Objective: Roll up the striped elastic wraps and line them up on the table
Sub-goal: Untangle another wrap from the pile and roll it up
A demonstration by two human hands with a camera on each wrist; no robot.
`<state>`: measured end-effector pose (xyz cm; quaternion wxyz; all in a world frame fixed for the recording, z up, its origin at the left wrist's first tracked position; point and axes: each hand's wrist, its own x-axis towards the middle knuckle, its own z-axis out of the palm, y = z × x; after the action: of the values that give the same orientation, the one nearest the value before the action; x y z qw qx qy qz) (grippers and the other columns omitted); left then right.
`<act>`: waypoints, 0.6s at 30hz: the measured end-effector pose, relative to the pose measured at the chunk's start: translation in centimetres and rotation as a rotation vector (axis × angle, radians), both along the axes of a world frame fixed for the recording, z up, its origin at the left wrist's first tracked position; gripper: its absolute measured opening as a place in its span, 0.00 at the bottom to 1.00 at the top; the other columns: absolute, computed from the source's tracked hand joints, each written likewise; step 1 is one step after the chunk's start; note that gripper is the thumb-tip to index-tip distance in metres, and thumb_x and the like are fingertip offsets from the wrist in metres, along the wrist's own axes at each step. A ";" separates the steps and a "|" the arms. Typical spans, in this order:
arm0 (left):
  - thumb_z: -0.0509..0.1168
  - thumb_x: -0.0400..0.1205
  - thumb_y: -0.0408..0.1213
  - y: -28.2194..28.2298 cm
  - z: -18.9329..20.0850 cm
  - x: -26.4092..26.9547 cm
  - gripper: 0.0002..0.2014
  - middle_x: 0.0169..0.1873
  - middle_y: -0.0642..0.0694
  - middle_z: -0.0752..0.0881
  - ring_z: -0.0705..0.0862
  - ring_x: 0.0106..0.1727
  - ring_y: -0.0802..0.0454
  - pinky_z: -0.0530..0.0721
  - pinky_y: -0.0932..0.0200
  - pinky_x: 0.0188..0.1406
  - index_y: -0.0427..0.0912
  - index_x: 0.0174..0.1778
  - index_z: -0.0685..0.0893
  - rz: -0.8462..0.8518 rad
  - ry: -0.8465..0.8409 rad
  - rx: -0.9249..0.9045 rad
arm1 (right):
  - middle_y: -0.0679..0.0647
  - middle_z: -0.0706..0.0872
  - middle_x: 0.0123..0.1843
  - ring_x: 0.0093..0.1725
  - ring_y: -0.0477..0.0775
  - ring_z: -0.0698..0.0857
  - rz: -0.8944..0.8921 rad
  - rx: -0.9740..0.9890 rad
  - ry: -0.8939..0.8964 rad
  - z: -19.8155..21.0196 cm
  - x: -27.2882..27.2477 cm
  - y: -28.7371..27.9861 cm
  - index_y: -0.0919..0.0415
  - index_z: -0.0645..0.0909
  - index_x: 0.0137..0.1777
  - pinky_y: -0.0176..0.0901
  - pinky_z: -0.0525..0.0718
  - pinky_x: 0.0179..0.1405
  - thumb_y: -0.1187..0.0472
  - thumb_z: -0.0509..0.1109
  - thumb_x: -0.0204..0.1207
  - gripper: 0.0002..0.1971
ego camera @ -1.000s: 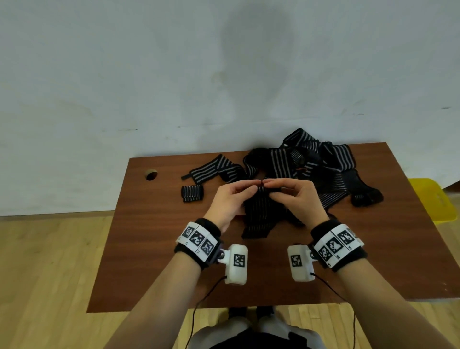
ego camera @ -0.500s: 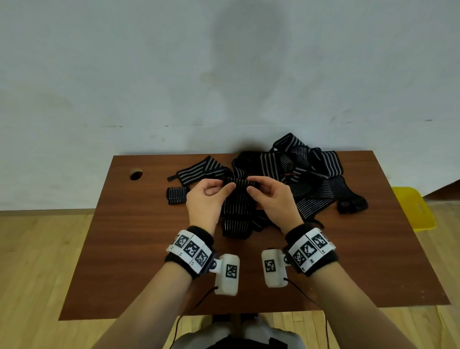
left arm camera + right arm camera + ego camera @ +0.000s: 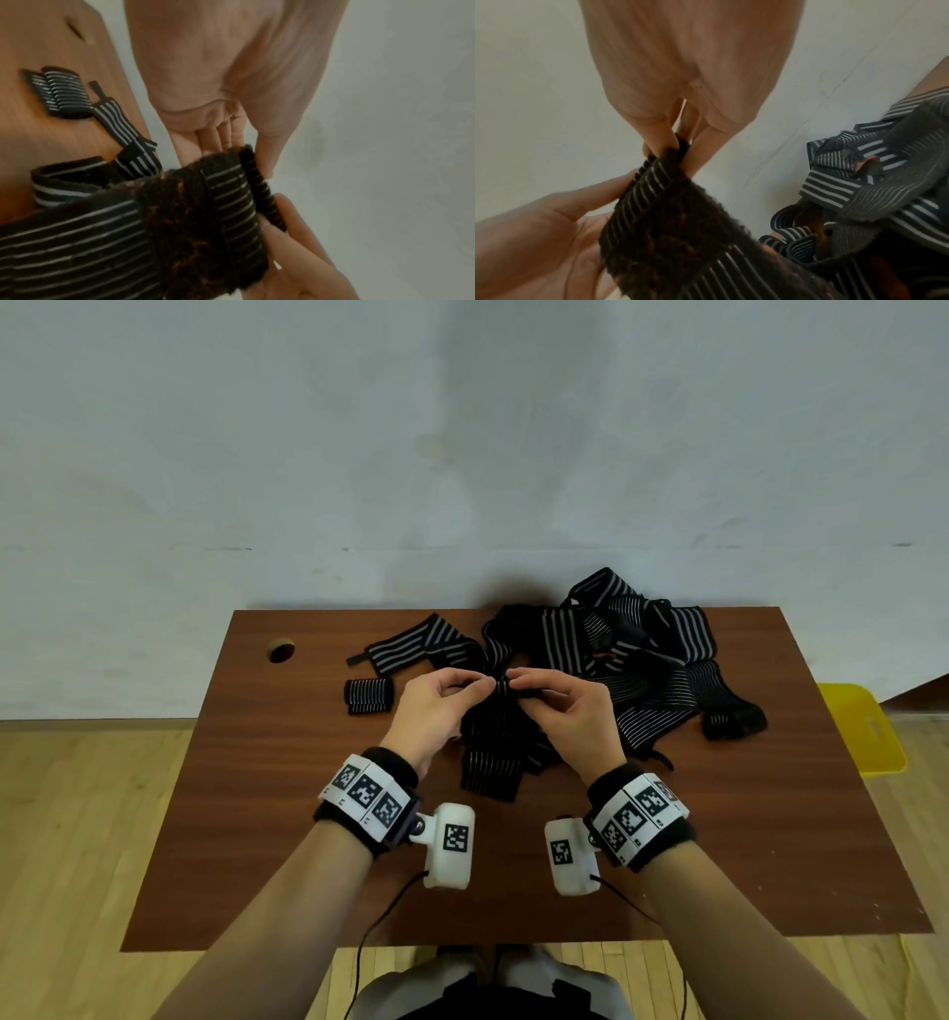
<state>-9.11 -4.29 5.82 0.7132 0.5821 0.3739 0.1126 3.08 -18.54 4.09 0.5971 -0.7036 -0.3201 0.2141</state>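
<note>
Head view: hands (image 3: pixel 506 706) hide wrap (image 3: pixel 494 752) end.

Legible text, labels, brands, numbers: none are showing. Black-and-white square coded markers are sitting on the wristbands (image 3: pixel 368 794) and on the white camera housings (image 3: pixel 452 843), but they are carrying no readable characters. The striped wraps (image 3: pixel 624 654) are bearing no readable label.

The left hand (image 3: pixel 434 711) and right hand (image 3: pixel 565 716) have drawn their fingertips closer together on the wrap (image 3: pixel 495 737), its top end rolled tighter.
</note>
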 end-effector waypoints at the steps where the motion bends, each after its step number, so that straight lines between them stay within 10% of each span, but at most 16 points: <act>1: 0.74 0.84 0.38 0.0 -0.2 -0.1 0.07 0.48 0.42 0.94 0.93 0.54 0.47 0.90 0.50 0.54 0.42 0.56 0.91 0.000 -0.020 0.000 | 0.49 0.94 0.58 0.62 0.45 0.91 0.004 -0.006 0.028 0.0 0.2 -0.1 0.59 0.93 0.52 0.50 0.89 0.66 0.75 0.76 0.77 0.11; 7: 0.76 0.82 0.36 0.1 -0.7 0.2 0.09 0.39 0.52 0.91 0.91 0.47 0.57 0.86 0.62 0.42 0.48 0.57 0.88 -0.038 -0.062 0.276 | 0.53 0.93 0.59 0.59 0.50 0.92 0.038 -0.097 0.260 0.4 1.3 -0.1 0.54 0.88 0.68 0.54 0.92 0.58 0.59 0.78 0.81 0.16; 13: 0.74 0.84 0.40 0.1 0.3 0.6 0.09 0.51 0.41 0.93 0.93 0.55 0.41 0.89 0.31 0.58 0.47 0.59 0.90 -0.019 -0.052 0.116 | 0.50 0.95 0.49 0.48 0.50 0.95 0.016 -0.073 0.107 0.8 1.6 0.3 0.52 0.93 0.58 0.51 0.94 0.47 0.63 0.81 0.76 0.12; 18: 0.66 0.86 0.58 0.6 0.9 1.1 0.19 0.49 0.40 0.93 0.94 0.51 0.48 0.93 0.40 0.54 0.45 0.55 0.91 -0.137 0.086 0.122 | 0.43 0.95 0.49 0.50 0.43 0.93 -0.008 -0.060 0.003 0.5 0.9 0.8 0.51 0.94 0.55 0.47 0.92 0.55 0.64 0.84 0.72 0.12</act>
<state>-8.06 -3.67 6.73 0.6657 0.6530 0.3560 0.0610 3.97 -17.71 4.55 0.5773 -0.7222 -0.3097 0.2220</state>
